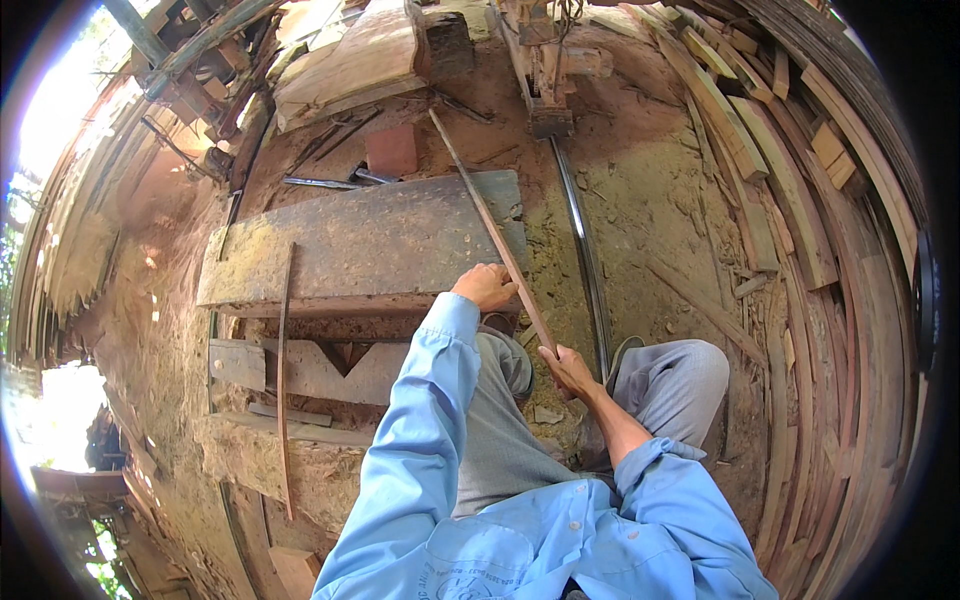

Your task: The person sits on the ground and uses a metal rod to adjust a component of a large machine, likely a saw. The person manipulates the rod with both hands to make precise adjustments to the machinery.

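Note:
A long, thin wooden strip (492,228) slants across the right end of a thick, weathered timber beam (370,230). My right hand (570,372) is wrapped round its near end, between my knees. At the beam's near right edge, my left hand (487,286) is closed with its fingers bent beside the strip. Whether it pinches the strip or something small is hidden. Another thin strip (284,370) lies across the left part of the beam and reaches toward me over the lower timbers. Below the beam sits a board with V-shaped notches (315,368).
A steel rail (582,250) runs along the ground right of the beam, toward a machine frame (548,110). Behind the beam lie a hammer (375,176), a metal bar (318,183) and a reddish block (392,150). A large slab (355,65) stands farther back. Stacked planks (800,200) line the right.

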Tool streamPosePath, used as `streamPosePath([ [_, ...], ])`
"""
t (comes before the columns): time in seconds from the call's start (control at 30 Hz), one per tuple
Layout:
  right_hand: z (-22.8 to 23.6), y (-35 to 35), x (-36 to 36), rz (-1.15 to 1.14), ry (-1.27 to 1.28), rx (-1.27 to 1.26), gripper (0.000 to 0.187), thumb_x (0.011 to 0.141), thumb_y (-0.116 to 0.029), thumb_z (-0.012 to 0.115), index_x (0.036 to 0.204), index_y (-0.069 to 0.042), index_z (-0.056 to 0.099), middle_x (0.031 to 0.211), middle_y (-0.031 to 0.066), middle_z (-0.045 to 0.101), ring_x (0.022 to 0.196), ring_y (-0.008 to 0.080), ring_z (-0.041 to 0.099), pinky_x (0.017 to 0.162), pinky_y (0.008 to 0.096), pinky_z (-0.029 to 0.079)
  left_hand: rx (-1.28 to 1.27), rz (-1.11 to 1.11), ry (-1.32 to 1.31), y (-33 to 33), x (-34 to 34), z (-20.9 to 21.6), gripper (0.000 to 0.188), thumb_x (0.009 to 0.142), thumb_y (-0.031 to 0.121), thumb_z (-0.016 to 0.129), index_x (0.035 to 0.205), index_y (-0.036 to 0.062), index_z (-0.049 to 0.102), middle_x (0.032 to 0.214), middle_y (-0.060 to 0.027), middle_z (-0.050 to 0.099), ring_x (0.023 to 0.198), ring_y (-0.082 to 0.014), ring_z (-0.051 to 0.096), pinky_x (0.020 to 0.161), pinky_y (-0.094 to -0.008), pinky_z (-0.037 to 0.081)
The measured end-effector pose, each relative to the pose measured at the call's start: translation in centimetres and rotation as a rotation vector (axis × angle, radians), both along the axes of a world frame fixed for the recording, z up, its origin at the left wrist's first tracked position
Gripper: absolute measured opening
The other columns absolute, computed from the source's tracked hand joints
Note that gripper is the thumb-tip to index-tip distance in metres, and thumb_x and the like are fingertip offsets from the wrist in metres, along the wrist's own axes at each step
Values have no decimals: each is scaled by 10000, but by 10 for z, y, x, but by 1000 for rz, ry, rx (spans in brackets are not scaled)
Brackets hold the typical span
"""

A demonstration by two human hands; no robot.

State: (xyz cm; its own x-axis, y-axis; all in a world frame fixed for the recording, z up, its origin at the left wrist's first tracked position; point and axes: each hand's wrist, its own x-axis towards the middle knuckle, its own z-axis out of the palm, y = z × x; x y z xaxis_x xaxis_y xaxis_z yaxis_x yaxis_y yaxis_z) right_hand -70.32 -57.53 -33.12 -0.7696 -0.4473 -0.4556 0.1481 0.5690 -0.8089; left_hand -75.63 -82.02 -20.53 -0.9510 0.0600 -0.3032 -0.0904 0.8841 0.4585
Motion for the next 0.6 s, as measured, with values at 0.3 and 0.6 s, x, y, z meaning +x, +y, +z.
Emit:
streamPosePath([
  [0.3, 1, 1, 1, -1, 1, -14, 474, 947, -476, 488, 901, -9, 556, 594, 107, 562, 479, 219, 580, 433, 381, 449, -1, 2, -8, -1, -2, -4, 441, 858, 396, 571, 1046, 9, 671, 1028, -240, 663, 984, -401, 629, 878, -457, 496],
  [0.6, 1, 0, 0, 7, -4, 2, 489, 946, -480, 490, 885, 2, 550, 595, 112, 560, 480, 221, 581, 449, 378, 456, 14, -18, 74, -3, -1, -13, 440, 849, 391, 577, 1004, -12, 663, 879, -253, 677, 882, -394, 656, 813, -443, 511],
])
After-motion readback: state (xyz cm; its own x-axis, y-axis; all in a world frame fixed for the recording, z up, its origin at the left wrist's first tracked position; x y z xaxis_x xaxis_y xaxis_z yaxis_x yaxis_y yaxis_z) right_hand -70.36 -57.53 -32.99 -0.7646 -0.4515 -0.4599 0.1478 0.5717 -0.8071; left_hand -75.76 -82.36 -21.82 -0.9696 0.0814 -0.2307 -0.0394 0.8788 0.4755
